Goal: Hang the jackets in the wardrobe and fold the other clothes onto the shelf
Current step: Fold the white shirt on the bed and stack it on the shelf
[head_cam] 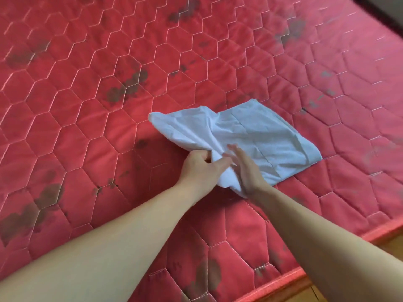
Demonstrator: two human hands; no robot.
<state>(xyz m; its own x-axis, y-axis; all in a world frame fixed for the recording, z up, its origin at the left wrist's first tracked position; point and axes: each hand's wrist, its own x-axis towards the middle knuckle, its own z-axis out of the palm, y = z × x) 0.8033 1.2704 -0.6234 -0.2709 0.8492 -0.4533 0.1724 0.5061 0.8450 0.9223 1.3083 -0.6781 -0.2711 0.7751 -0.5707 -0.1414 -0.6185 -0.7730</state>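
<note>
Currently: white cloth [250, 136] part-folded, creased, on red mattress [87, 105] | left hand [199, 166] pinching its near edge | right hand [245, 168] open, flat on it

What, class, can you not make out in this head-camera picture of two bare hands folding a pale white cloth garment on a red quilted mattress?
1. Garment type: the pale white cloth garment is folded over itself.
2. Its near corner: covered by the left hand and right hand.
3. Wardrobe and shelf: outside the frame.
4. The red quilted mattress: cut off by the picture edges.
5. The top right corner: blurred.
</note>
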